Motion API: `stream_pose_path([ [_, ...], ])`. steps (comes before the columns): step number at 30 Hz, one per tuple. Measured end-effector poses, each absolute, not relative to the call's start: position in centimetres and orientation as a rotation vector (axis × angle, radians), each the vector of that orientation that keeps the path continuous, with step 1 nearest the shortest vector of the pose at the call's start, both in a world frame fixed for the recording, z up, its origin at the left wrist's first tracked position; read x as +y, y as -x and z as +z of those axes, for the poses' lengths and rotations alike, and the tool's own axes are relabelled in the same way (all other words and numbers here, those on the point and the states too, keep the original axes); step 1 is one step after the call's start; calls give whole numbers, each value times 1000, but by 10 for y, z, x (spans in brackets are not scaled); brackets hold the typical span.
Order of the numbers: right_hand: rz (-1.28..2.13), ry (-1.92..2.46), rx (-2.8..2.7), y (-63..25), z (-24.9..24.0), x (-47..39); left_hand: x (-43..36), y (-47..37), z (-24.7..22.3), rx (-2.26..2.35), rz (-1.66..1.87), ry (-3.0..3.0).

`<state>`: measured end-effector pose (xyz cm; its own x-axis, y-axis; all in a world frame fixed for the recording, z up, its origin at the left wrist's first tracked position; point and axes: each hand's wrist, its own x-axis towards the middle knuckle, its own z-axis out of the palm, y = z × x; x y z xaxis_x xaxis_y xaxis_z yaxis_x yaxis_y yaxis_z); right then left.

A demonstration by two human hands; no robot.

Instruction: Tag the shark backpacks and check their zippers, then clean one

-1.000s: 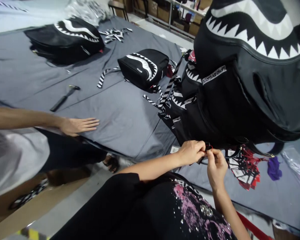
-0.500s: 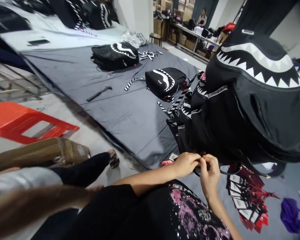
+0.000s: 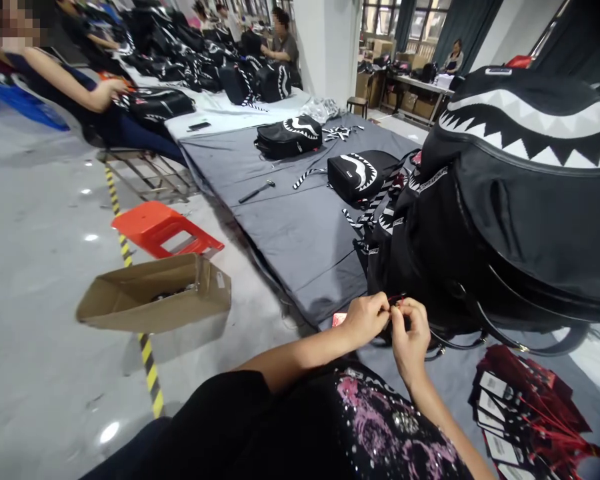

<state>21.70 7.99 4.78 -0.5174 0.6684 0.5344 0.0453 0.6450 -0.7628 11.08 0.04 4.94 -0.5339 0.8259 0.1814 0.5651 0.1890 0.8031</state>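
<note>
At the near edge of the grey cloth-covered worktop (image 3: 290,240), left hand (image 3: 366,321) and right hand (image 3: 411,328) pinch a thin red cord (image 3: 397,298), apparently fastening it, which next calls for steadiness.

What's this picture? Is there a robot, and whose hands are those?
No robot here: a person works with two bare hands. The camera sits on that person's head and looks forward and down, so you see much as they do. The left hand and right hand meet close to some big black bags. They seem to pinch a thin red string; what else is there is too small to tell. On the grey cloth lie a hammer, two smaller-looking bags and, to the right, many tags.
</note>
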Motion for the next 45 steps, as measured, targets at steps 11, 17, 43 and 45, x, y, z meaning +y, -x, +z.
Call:
stream_pose_path([
  [11, 984, 604, -1903, -216, 47, 78, -1, -113, 61, 2226, 1153, -1367],
  [17, 1003, 641, -1878, -213, 47, 78, 1, -110, 65, 2249, 1097, -1366],
  [43, 1142, 735, -1809, -205, 44, 78, -2, -100, 63, 2239, 1104, -1443],
  [45, 1157, 726, -1785, -205, 44, 78, -2, -99, 62, 2221, 1102, -1463],
])
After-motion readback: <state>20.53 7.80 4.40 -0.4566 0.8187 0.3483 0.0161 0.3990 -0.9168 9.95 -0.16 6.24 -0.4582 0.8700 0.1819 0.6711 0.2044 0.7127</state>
